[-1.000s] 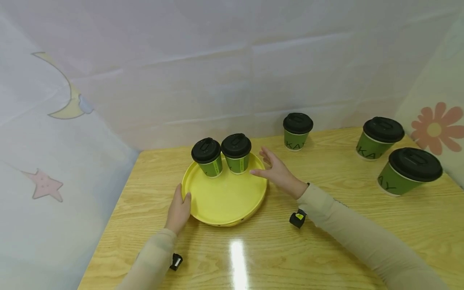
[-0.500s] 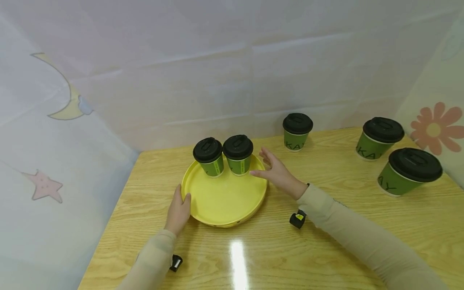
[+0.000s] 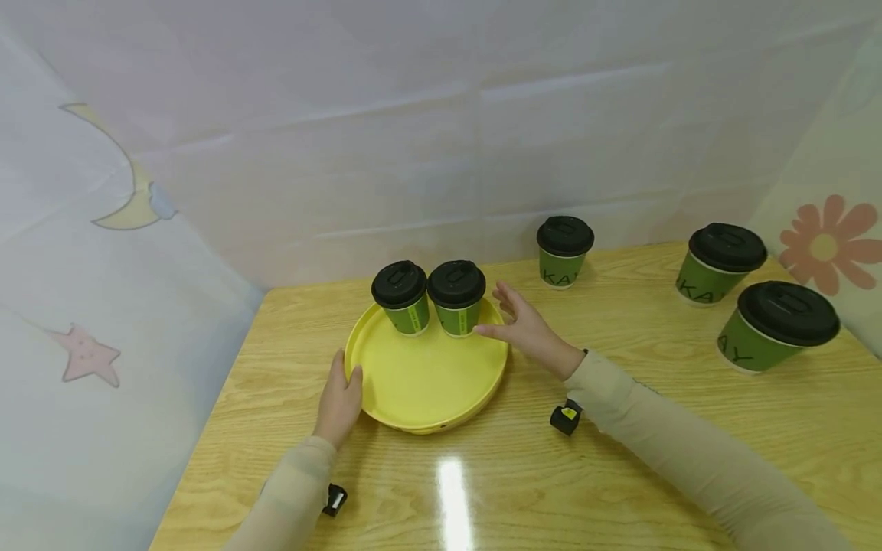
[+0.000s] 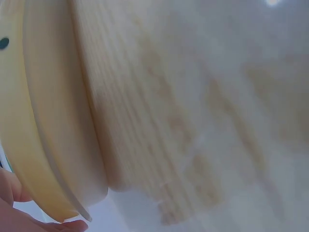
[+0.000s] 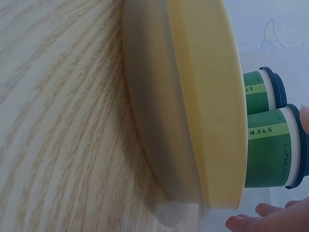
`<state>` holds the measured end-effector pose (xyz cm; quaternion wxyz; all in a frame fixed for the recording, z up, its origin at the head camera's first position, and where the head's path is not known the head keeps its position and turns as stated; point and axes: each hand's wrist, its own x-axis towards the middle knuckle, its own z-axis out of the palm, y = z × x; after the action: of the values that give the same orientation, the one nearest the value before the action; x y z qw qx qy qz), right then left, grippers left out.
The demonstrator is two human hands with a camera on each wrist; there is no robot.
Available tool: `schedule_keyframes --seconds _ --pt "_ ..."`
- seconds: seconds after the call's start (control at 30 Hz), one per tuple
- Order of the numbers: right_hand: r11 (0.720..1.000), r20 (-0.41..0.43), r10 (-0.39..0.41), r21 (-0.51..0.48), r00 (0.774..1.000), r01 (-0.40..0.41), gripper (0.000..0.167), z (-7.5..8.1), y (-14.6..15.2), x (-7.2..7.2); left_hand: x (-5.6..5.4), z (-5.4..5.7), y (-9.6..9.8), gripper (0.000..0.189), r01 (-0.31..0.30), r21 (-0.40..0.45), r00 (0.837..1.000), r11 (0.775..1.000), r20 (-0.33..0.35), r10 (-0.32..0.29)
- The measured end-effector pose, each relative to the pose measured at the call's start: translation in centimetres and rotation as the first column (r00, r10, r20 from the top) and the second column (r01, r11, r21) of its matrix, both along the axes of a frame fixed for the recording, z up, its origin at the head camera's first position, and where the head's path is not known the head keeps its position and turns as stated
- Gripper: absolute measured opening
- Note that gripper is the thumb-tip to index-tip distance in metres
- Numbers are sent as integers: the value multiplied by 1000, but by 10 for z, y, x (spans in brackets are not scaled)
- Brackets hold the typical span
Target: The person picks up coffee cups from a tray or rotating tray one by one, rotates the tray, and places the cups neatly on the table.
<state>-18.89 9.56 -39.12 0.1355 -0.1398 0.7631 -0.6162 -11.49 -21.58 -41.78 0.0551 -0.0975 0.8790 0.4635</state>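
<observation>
A round yellow turntable (image 3: pixel 427 383) with a low rim lies on the wooden table. Two green paper coffee cups with black lids stand side by side at its far edge, a left cup (image 3: pixel 406 314) and a right cup (image 3: pixel 459 315). My left hand (image 3: pixel 341 402) holds the turntable's left rim, thumb over the edge; the left wrist view has the rim (image 4: pixel 29 121) between thumb and fingers. My right hand (image 3: pixel 527 327) hovers at the right rim beside the right cup, fingers spread and grasping nothing. In the right wrist view its fingertips (image 5: pixel 270 217) stay apart from the nearer cup (image 5: pixel 268 150).
Beyond the turntable, one lidded green cup (image 3: pixel 563 256) stands near the back wall. Two more, a farther cup (image 3: pixel 717 268) and a nearer cup (image 3: pixel 772 329), stand at the right end of the table (image 3: pixel 551 490). Printed cloth walls (image 3: pixel 441 138) enclose the back and sides.
The turntable has turned slightly clockwise as seen from above, carrying its two cups a little to the right, nearer my right hand. Both hands have stayed in place.
</observation>
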Motion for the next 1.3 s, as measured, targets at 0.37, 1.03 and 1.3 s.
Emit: schedule_keyframes --seconds 0.37,1.03,1.3 --pt "1000 -6 8 -1 1000 -8 89 -1 -2 -1 2 -1 0 61 3 13 1000 1000 21 -3" --pt "1000 -5 -9 -27 1000 9 88 -2 -1 -3 -4 -1 0 64 1 -4 1000 1000 27 -1" --pt "1000 -19 -19 5 1000 20 93 -5 -6 -8 -13 -3 2 70 -14 -9 1000 1000 9 14"
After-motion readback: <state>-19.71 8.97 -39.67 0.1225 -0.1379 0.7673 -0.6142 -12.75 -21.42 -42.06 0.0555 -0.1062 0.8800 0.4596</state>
